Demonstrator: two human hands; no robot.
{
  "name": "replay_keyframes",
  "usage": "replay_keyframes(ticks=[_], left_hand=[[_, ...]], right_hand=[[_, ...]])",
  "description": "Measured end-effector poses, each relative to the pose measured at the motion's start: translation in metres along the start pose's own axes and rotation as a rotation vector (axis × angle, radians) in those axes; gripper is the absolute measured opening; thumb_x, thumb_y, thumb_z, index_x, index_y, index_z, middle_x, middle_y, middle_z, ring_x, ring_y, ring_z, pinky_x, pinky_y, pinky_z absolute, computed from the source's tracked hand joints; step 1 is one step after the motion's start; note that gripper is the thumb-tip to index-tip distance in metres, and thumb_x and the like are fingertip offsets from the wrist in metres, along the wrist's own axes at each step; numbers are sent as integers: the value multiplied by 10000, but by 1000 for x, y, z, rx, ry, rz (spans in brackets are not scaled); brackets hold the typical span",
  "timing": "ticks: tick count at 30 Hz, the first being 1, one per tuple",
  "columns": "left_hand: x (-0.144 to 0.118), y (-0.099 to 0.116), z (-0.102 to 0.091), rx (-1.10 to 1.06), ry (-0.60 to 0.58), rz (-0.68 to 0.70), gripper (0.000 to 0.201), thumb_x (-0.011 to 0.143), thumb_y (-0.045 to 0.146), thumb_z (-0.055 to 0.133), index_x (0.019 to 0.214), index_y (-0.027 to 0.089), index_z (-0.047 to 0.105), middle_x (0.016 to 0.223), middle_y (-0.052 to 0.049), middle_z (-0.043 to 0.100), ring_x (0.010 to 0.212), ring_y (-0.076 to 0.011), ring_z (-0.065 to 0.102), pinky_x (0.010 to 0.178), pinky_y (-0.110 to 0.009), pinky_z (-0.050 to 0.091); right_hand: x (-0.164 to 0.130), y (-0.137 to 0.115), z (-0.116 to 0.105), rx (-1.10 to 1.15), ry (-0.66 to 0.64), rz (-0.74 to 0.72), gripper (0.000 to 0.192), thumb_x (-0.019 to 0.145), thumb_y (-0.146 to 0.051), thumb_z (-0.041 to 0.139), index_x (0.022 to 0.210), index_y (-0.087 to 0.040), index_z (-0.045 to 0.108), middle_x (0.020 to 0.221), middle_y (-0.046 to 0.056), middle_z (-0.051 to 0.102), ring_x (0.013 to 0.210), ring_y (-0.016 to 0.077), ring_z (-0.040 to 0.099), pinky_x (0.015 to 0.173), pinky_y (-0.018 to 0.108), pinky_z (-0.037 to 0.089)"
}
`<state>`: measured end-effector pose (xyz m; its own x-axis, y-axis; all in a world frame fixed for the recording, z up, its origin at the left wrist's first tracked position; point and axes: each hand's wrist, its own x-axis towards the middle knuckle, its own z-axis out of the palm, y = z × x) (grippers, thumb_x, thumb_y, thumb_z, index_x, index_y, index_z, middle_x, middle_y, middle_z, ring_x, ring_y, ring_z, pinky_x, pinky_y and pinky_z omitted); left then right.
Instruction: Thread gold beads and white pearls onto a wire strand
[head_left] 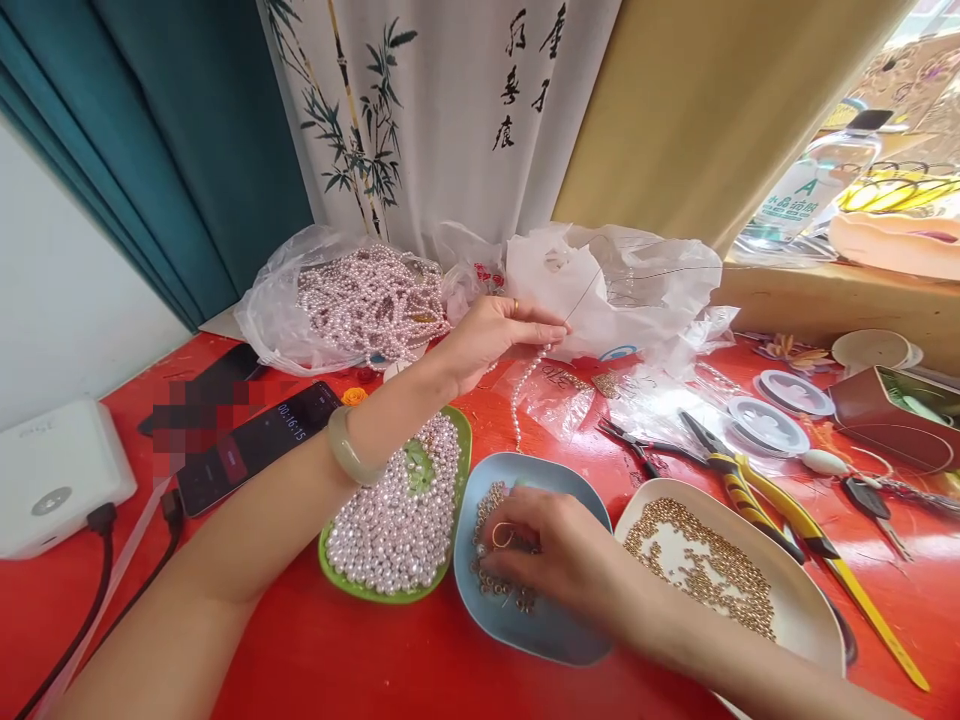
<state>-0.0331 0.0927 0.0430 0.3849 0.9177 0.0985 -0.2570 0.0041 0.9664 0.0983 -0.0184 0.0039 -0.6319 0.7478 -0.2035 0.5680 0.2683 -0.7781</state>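
Observation:
My left hand (517,328) is closed in a pinch at the top of a bead strand (516,405), a row of small pearl beads hanging down toward the blue tray. A thin dark thread (583,298) runs up and to the right from those fingertips. My right hand (544,540) reaches into the blue tray (577,640), its thumb and fingers curled together among small metallic beads (491,505); whatever lies between the fingertips is hidden. To the left of that hand, a green tray (328,570) is heaped with pearl beads (394,530), partly behind my left forearm.
A cream tray (802,620) of gold beads stands right of the blue one. Yellow-handled pliers (750,500), black pliers (630,445) and spools (769,425) lie at the right. Plastic bags (622,285) line the back. A phone (262,450) and white device (60,480) sit left.

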Motion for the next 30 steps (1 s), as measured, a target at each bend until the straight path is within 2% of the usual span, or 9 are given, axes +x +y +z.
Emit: replay_keyframes(ticks=[3, 6, 9, 12, 15, 17, 23, 26, 30], left_hand=[[1, 0, 0, 6, 3, -6, 146, 571, 156, 663, 702, 97, 641, 692, -38, 605, 643, -80, 519, 721, -271, 405], [1, 0, 0, 4, 1, -5, 146, 571, 150, 661, 704, 95, 641, 681, -37, 601, 641, -81, 517, 716, -272, 402], [1, 0, 0, -2, -4, 0, 130, 570, 142, 657, 692, 97, 640, 662, -29, 597, 632, -80, 515, 709, -268, 400], [0, 0, 0, -4, -2, -1, 117, 572, 138, 651, 683, 100, 640, 656, -26, 596, 625, -78, 512, 709, -270, 396], [0, 1, 1, -5, 0, -3, 127, 572, 137, 651, 692, 96, 642, 667, -32, 600, 633, -80, 517, 715, -273, 394], [0, 1, 1, -6, 8, -8, 127, 570, 130, 651, 691, 92, 641, 680, -38, 604, 646, -83, 522, 719, -274, 394], [0, 1, 2, -4, 12, -18, 118, 571, 123, 646, 685, 92, 639, 686, -41, 608, 640, -80, 519, 713, -270, 397], [0, 0, 1, -3, 8, -12, 129, 569, 129, 652, 691, 90, 640, 694, -43, 609, 644, -81, 523, 713, -267, 399], [0, 1, 0, -4, 7, -12, 128, 567, 126, 653, 687, 87, 640, 684, -41, 607, 638, -78, 524, 716, -266, 399]], right_hand=[[3, 3, 10, -166, 16, -47, 53, 681, -178, 581, 726, -190, 605, 717, -8, 560, 635, 108, 489, 598, 220, 359], [5, 5, 11, -116, 24, -47, 49, 680, -176, 576, 711, -190, 611, 715, -3, 557, 644, 114, 485, 606, 227, 353], [6, 1, 2, 169, 14, 54, 33, 674, -199, 561, 661, -169, 564, 586, -30, 461, 517, 77, 394, 499, 203, 308], [5, -5, -12, 647, 10, 220, 103, 721, -230, 434, 637, -173, 452, 511, -63, 324, 418, 53, 238, 394, 186, 203], [5, -6, -19, 882, 10, 312, 148, 729, -214, 312, 622, -172, 406, 533, -47, 340, 408, 52, 204, 368, 186, 159], [6, -3, -17, 716, 19, 295, 160, 725, -224, 343, 611, -163, 436, 535, -41, 359, 414, 52, 237, 379, 187, 187], [10, 9, 3, -175, 122, 34, 96, 674, -163, 508, 717, -188, 590, 657, -8, 531, 581, 104, 464, 549, 214, 335], [11, 13, 8, -273, 123, 10, 97, 699, -168, 509, 740, -203, 590, 745, 5, 575, 652, 124, 509, 599, 228, 350], [11, 10, 3, -167, 110, 30, 38, 687, -184, 534, 665, -181, 564, 640, -11, 520, 575, 104, 456, 545, 218, 326]])
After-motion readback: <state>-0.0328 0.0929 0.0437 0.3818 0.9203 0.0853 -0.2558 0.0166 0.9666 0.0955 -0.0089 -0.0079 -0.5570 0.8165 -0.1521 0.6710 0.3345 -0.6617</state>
